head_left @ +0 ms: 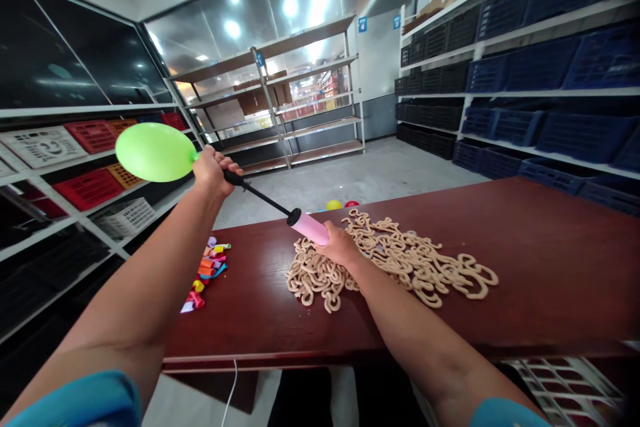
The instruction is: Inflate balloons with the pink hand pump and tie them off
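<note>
My left hand is closed around the neck of an inflated green balloon and the black nozzle end of a hand pump, held up at the left above the table's end. My right hand grips the pump's pink barrel just above the table. The thin black rod between them is drawn out. Under my right hand lies a heap of beige curly cords on the dark red-brown table.
Several flat coloured balloons lie at the table's left end. Two inflated balloons, yellow and red, rest on the floor beyond the table. Shelving with red, orange and white crates stands left, blue crates right, bare racks behind.
</note>
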Demonstrator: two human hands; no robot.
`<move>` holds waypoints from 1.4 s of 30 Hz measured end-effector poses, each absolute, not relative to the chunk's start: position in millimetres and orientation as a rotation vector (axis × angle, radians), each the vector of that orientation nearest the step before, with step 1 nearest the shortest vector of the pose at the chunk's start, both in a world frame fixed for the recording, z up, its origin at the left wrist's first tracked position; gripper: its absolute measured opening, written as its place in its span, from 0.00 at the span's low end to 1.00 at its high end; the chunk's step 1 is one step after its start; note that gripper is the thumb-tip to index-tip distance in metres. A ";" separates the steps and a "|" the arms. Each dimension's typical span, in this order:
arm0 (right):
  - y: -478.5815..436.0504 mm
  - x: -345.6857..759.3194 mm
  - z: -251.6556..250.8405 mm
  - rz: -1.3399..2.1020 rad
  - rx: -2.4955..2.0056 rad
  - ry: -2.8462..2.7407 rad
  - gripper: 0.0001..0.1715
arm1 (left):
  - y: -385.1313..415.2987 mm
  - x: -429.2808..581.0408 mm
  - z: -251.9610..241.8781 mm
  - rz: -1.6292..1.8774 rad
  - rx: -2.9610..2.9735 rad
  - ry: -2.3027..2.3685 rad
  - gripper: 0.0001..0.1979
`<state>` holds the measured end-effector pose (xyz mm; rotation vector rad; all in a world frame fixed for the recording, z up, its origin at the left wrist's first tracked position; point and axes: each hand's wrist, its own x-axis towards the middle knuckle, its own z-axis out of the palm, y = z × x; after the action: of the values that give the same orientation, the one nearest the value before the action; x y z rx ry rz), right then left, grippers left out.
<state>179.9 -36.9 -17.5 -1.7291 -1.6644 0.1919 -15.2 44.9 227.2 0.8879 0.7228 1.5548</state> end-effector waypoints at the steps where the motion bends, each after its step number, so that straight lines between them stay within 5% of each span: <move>1: -36.2 179.4 -18.8 0.204 -1.737 -1.663 0.25 | 46.0 -16.4 229.9 1.559 0.892 0.722 0.20; 15: -37.4 180.8 -23.0 0.226 -1.743 -1.614 0.26 | 24.6 61.4 127.1 1.418 0.945 0.770 0.23; 31: -37.4 181.5 -15.8 0.190 -1.707 -1.630 0.23 | 43.6 -12.8 234.2 1.551 0.958 0.695 0.20; 42: -34.7 183.1 -22.8 0.214 -1.754 -1.636 0.26 | 39.3 41.8 146.2 1.441 0.918 0.749 0.22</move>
<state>183.1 -34.7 -22.8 -1.7543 -1.6364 0.2142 41.8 39.3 146.2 0.9177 0.7485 1.4407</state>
